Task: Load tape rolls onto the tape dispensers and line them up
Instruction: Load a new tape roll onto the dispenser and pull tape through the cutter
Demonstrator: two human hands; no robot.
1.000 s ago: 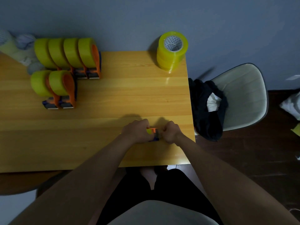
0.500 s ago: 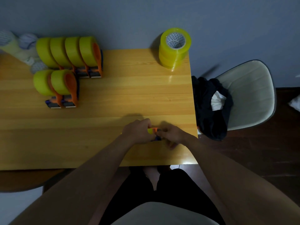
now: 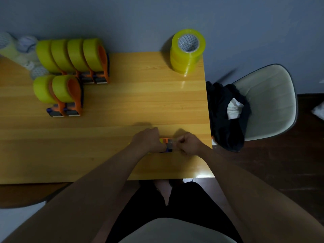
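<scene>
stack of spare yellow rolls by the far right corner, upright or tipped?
Upright. The stack of tape rolls stands on end on the table, the top roll's core opening facing up, rolls aligned, nothing leaning on it.

We are listing a grey-blue wall (image 3: 157, 18), a wooden table (image 3: 140, 102) catching dim glare, a pale chair (image 3: 270, 102) holding dark clothing (image 3: 222, 120), and dark wooden floor (image 3: 280, 163).

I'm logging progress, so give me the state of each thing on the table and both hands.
back row dispensers: four, loaded, lined up
front row dispensers: two, loaded
spare tape stack: upright, untouched
dispenser in hand: mostly hidden
left hand: gripping it
right hand: closed at its end
</scene>
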